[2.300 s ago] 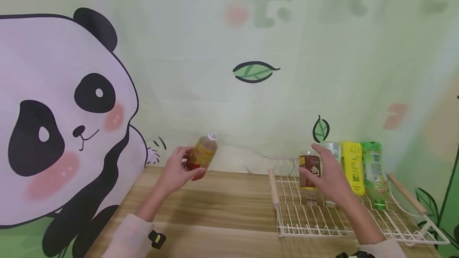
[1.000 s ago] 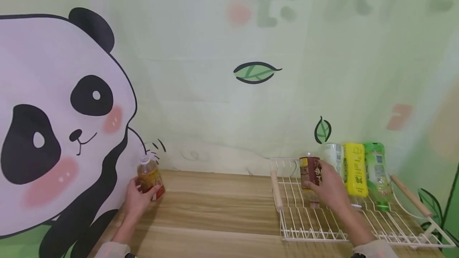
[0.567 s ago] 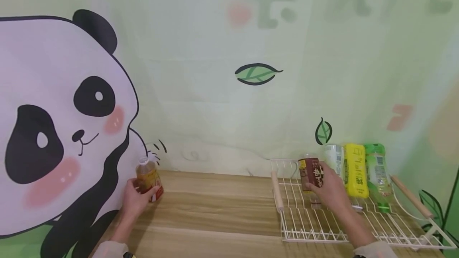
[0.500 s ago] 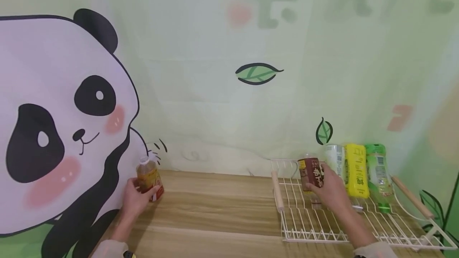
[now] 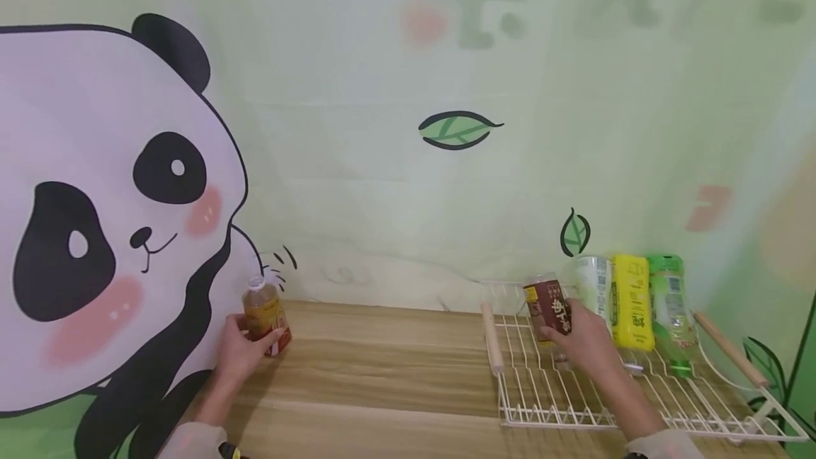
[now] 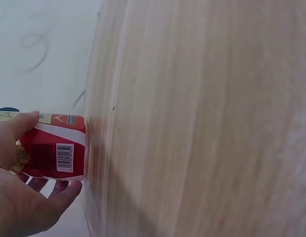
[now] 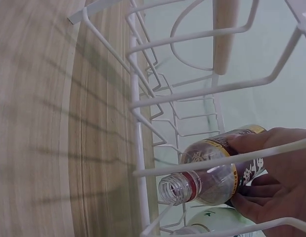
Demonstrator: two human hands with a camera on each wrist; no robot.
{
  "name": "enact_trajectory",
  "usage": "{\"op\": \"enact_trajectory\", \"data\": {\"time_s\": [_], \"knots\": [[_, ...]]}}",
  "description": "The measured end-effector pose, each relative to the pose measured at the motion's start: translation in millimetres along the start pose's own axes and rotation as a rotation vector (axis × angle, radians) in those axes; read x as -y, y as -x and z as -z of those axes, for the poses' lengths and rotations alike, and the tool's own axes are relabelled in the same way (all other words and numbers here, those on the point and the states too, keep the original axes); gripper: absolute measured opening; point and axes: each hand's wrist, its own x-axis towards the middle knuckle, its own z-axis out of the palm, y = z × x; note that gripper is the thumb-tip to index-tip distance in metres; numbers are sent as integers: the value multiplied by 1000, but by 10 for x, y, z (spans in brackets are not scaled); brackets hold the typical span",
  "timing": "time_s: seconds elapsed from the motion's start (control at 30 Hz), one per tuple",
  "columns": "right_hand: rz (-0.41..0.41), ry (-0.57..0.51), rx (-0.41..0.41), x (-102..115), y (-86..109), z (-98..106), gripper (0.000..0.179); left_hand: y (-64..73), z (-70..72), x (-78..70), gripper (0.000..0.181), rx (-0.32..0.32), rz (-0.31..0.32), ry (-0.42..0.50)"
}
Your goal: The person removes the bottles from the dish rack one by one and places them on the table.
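At the table's back left, my left hand (image 5: 239, 356) grips a drink bottle (image 5: 261, 312) with a yellow and red label, upright and uncapped-looking or pale at its top. The left wrist view puts the red base of this bottle (image 6: 54, 148) against the wood. Over on the wire rack (image 5: 542, 416), my right hand (image 5: 586, 338) holds a bottle with a dark brown label (image 5: 547, 307), turned neck down and leaning. Its open, capless mouth shows among the wires in the right wrist view, with the bottle (image 7: 207, 150) between thumb and fingers (image 7: 254, 205).
Beside the brown-labelled bottle, a white bottle (image 5: 593, 282), a yellow bottle (image 5: 632, 303) and a green bottle (image 5: 668, 303) stand neck down in the rack. Wooden handles (image 5: 492, 342) flank it. A panda-printed backdrop (image 5: 357, 161) rises behind the wooden table (image 5: 376, 367).
My left hand has carried the red-and-yellow bottle left and down onto the table, then stayed there. My right hand has closed round the brown-labelled bottle, whose upper end has tipped left.
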Motion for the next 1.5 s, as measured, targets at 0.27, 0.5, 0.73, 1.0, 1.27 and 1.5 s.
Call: {"op": "enact_trajectory", "data": {"time_s": [0.27,0.5,0.73,1.0,1.27,1.5], "knots": [[3,17,3,-44,13,-12,73,5,-28,-25,77,16,12,-11],[20,29,-9,-35,-23,-16,71,-20,-37,-16,76,6,22,-22],[8,44,-3,-44,-28,-22,73,-16,-49,-24,78,23,36,-37],[3,26,3,-13,-32,-44,74,-26,-5,-76,81,94,52,-63],[-20,16,7,3,-43,-82,79,18,117,-128,90,186,51,-175],[9,21,-8,-11,-46,-84,74,111,188,-314,83,232,-30,-214]]}}
